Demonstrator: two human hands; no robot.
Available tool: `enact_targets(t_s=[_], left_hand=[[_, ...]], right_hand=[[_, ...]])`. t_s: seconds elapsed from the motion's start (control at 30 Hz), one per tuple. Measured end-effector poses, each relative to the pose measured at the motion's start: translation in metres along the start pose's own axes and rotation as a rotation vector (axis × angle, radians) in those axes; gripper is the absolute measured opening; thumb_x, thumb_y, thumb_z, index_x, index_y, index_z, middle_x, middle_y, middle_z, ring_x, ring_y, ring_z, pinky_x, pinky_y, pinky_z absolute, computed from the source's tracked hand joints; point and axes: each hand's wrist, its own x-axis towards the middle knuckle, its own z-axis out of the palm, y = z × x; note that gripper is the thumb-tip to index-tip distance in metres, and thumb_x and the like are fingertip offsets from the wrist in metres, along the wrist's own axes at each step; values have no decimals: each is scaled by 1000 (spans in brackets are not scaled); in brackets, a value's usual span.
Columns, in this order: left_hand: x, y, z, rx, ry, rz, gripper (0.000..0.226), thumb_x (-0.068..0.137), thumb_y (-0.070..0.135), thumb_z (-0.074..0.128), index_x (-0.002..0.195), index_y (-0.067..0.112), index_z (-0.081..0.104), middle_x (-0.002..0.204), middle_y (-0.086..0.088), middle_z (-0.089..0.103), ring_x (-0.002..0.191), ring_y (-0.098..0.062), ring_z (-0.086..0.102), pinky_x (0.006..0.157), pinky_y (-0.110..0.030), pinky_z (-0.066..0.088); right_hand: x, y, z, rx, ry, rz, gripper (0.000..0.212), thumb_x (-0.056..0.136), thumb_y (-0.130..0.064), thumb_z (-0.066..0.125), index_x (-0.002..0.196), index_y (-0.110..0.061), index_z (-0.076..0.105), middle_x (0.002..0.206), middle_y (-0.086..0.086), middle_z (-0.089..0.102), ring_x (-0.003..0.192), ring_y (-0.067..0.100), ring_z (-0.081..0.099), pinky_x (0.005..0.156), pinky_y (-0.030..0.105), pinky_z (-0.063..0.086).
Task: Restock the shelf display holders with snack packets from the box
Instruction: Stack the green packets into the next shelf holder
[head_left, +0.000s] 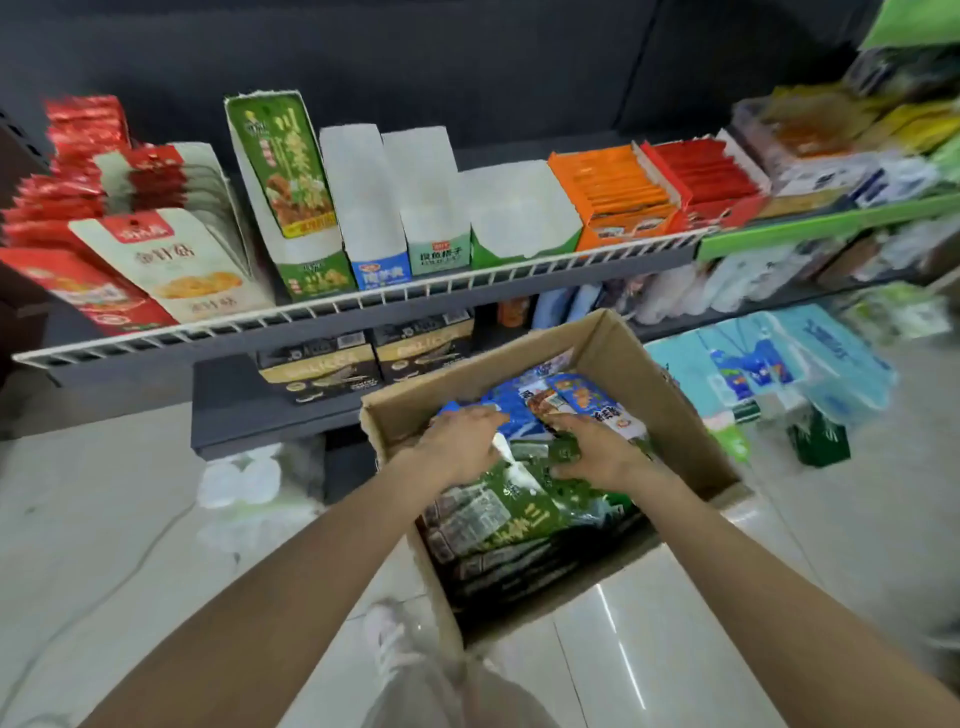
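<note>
Both hands (524, 449) press glossy green packets (519, 514) inside the cardboard box (670, 395)

Bright, even light; floor (649, 639) glare; edges blurred, warped.

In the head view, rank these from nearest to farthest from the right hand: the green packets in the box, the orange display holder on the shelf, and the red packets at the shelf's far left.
From the right hand:
1. Green packets, in the box, under the hand.
2. Orange display holder, on the shelf above the box.
3. Red packets, far left end of the shelf.
</note>
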Motion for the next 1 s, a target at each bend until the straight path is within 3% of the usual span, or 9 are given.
enact_targets(t_s=[0.17, 0.3, 0.4, 0.6, 0.67, 0.73, 0.8, 0.9, 1.0], left_hand=[[-8, 0, 13, 24, 12, 3, 59, 93, 36, 55, 145, 24, 31, 156, -3, 18, 142, -24, 19, 115, -44, 21], [-14, 5, 14, -77, 113, -21, 51, 93, 35, 56, 140, 24, 40, 153, 0, 26, 140, -22, 24, 113, -40, 23], [-13, 12, 11, -164, 191, -7, 54, 92, 32, 57, 142, 22, 37, 150, -1, 31, 138, -20, 28, 111, -36, 24], [-11, 44, 3, -413, 43, 129, 112, 68, 48, 78, 151, 24, 6, 158, 6, 2, 144, -11, 7, 117, -29, 12], [-10, 52, -4, -500, 168, 129, 98, 78, 40, 73, 151, 19, 11, 157, -1, 13, 143, -15, 17, 112, -22, 16], [-11, 55, -17, -526, 372, 110, 60, 92, 23, 58, 145, 13, 33, 144, -9, 42, 131, -21, 40, 102, -19, 28], [-15, 52, -32, -574, 572, 42, 27, 98, 16, 48, 121, 7, 59, 104, -9, 66, 98, -24, 59, 77, -23, 40], [-27, 37, -56, -722, 659, -56, 30, 98, 20, 47, 68, 17, 49, 56, 7, 47, 54, -13, 46, 52, -27, 31], [-44, 23, -83, -924, 677, -2, 21, 94, 18, 56, 73, 21, 58, 56, 17, 55, 50, 7, 51, 50, -13, 37]], right_hand=[[1, 18, 4, -99, 67, 73, 60, 78, -23, 76, 130, -10, 49, 121, 14, 59, 112, 28, 54, 86, 30, 44], [-1, 23, -4, 254, 169, 64, 36, 82, -14, 72, 111, 4, 60, 103, 19, 64, 102, 26, 59, 65, 22, 37], [-5, 22, -14, 488, 295, 70, 19, 80, -11, 73, 94, -6, 61, 92, 7, 58, 88, 17, 53, 73, 29, 45], [-6, 1, -39, 961, 397, 94, 25, 79, 3, 69, 100, -10, 64, 84, 11, 63, 81, 26, 65, 71, 36, 59], [-9, -13, -50, 1041, 420, 59, 25, 83, 4, 64, 106, -7, 61, 84, 7, 58, 74, 18, 62, 60, 20, 56], [-12, -22, -61, 1112, 436, 6, 24, 86, 0, 63, 109, -3, 61, 88, 5, 58, 76, 12, 61, 63, 14, 55], [-19, -30, -69, 1198, 399, -77, 23, 89, -11, 63, 109, -1, 61, 101, 7, 62, 89, 13, 64, 78, 18, 55], [-25, -40, -76, 1010, 355, -191, 39, 89, -27, 63, 123, -9, 56, 118, 3, 60, 109, 14, 59, 92, 27, 49], [-25, -61, -81, 716, 307, -286, 50, 81, -24, 72, 126, -15, 52, 114, -5, 61, 103, 9, 58, 90, 29, 47]])
